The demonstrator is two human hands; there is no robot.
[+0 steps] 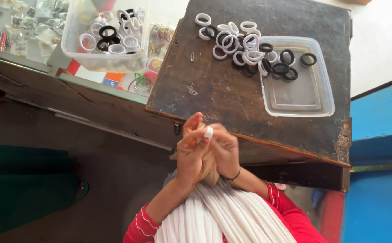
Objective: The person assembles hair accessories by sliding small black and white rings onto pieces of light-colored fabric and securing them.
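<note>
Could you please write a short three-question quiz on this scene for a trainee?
1. True or false: both hands are closed on a small white piece.
2. Where does the clear lid lie? A) on the dark wooden board B) on the floor C) in the tub
3. Fill in: the loose rings on the board are white and ____.

Key: 1 true; 2 A; 3 black.

Head view: looked steeply down from the wearer's head — close above both hands.
Facing: toward the dark wooden table.
Reach: took in the clear tub beyond.
</note>
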